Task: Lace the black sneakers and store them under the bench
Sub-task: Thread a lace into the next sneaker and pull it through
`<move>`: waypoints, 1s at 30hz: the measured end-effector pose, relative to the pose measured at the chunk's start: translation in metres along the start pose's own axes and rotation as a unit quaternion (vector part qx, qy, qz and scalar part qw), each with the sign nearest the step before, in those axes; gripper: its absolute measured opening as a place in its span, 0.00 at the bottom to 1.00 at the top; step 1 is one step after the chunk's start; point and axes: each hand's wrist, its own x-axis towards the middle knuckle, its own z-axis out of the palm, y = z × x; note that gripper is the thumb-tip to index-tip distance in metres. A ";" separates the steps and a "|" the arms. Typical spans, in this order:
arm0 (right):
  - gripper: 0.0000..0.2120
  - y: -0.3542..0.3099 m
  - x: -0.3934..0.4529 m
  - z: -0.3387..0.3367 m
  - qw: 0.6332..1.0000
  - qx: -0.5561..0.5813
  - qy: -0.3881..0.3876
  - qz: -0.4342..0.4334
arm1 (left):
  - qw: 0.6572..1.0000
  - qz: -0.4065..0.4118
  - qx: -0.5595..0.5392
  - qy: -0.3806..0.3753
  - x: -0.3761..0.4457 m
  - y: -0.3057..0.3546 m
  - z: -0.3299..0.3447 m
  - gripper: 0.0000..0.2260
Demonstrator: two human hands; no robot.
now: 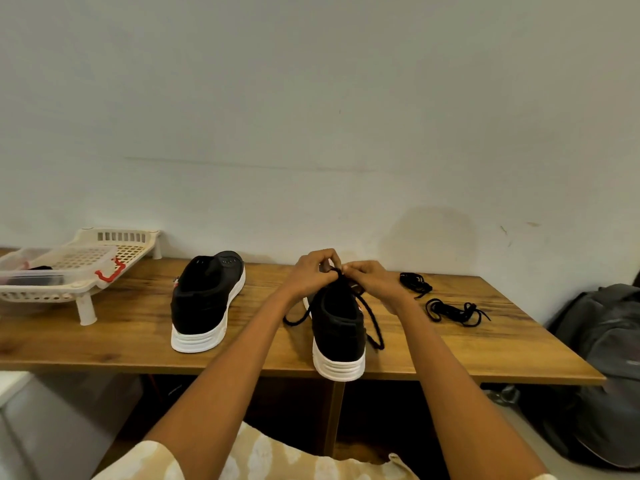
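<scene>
On a wooden bench (138, 327), a black sneaker (337, 327) sits heel-out at the near edge. Just beyond, the left hand (313, 268) and right hand (372, 280) pinch its lace (372, 320). Left of the grip stands the second sneaker (206, 303); right, two loose laces (450, 310).

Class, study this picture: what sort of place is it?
Probably a plain room at home: a low wooden bench against a bare painted wall, a plastic rack, a backpack on the floor.
</scene>
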 end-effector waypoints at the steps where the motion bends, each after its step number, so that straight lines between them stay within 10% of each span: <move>1: 0.15 0.002 0.000 0.001 1.000 -0.004 -0.025 0.007 | 1.000 0.000 -0.006 0.008 0.000 0.000 0.001 0.07; 6: 0.08 0.008 -0.005 -0.005 0.993 0.112 -0.039 0.016 | 0.999 -0.002 -0.042 0.023 0.000 0.000 0.003 0.07; 16: 0.08 0.000 -0.002 0.001 0.973 0.139 0.182 -0.003 | 0.992 -0.107 -0.043 -0.055 0.007 0.007 -0.005 0.10; 22: 0.23 0.005 -0.023 -0.008 0.985 0.106 0.062 0.118 | 0.995 -0.092 -0.016 0.032 0.005 0.004 0.010 0.11; 30: 0.10 0.010 -0.018 0.007 0.994 0.053 0.086 0.034 | 0.991 -0.088 0.003 0.104 0.008 -0.001 0.017 0.10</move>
